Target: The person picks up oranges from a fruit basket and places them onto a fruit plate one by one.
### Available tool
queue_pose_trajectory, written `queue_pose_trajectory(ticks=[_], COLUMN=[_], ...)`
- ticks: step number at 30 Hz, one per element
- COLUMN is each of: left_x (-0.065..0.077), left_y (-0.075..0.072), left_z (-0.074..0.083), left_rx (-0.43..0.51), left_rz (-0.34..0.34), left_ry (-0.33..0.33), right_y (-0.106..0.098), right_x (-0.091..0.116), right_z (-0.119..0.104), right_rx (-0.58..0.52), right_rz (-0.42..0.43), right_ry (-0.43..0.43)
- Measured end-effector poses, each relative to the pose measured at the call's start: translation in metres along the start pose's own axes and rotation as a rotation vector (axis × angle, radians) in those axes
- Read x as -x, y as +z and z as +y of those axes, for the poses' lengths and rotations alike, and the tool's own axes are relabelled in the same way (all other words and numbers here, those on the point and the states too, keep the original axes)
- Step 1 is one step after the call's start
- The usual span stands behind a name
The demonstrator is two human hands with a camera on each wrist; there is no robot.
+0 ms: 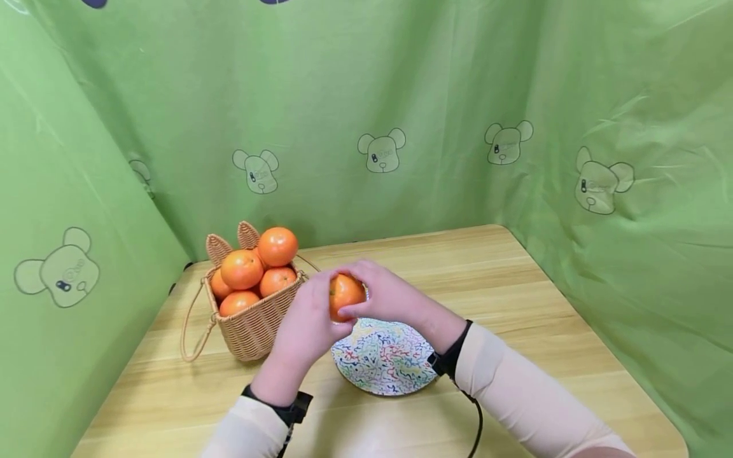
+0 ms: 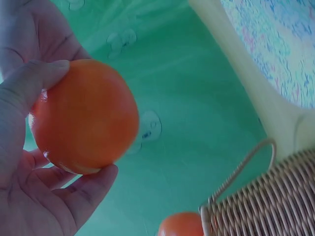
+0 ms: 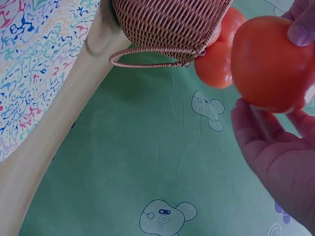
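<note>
Both hands are around one orange (image 1: 347, 294), held up over the far edge of a round plate with a multicoloured squiggle pattern (image 1: 386, 359). My left hand (image 1: 309, 318) grips the fruit from the left, with its thumb and fingertips against the skin in the left wrist view. From the right, my right hand (image 1: 382, 291) holds the same orange between thumb and fingers. The orange's smooth, shiny side (image 2: 86, 118) faces the left wrist camera. Fingers cover part of the fruit in every view.
Left of the hands stands a woven basket (image 1: 254, 334) with two ear shapes and looped handles, heaped with several oranges (image 1: 242, 270). Everything rests on a wooden table (image 1: 550, 356). Green curtains (image 1: 435, 76) with bear-head drawings enclose the back and sides.
</note>
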State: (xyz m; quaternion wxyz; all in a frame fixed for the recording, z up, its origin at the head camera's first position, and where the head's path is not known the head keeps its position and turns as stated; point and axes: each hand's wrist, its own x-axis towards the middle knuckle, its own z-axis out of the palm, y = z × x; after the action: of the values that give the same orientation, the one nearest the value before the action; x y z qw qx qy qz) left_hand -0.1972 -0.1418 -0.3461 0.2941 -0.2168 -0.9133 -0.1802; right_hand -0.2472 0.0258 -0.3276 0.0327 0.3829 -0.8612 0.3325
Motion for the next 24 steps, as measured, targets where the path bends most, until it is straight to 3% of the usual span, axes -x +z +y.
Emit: queue_pose_trajectory(ticks=[4,12,18,24], left_x=[-0.002,0.002,0.016,0.037], left_y=[0.008,0.013,0.006,-0.001], left_z=[0.007,0.005,-0.007,-0.019], left_rx=[-0.030,0.006,0.008,0.094], left_rz=[-0.022,-0.049,-0.039,-0.019], left_ry=[0.018,-0.037,-0.131,-0.246], right_y=[0.004,0.007,0.016,0.028], right_x=[0.001,-0.002,-0.012,-0.021], right_z=[0.002,0.012,0.051,0.091], right_rx=[0.038,0.058,-0.015,-0.095], right_rz=[-0.007,-0.004,0.070,0.168], right_ry=[0.040,0.113,0.306,0.468])
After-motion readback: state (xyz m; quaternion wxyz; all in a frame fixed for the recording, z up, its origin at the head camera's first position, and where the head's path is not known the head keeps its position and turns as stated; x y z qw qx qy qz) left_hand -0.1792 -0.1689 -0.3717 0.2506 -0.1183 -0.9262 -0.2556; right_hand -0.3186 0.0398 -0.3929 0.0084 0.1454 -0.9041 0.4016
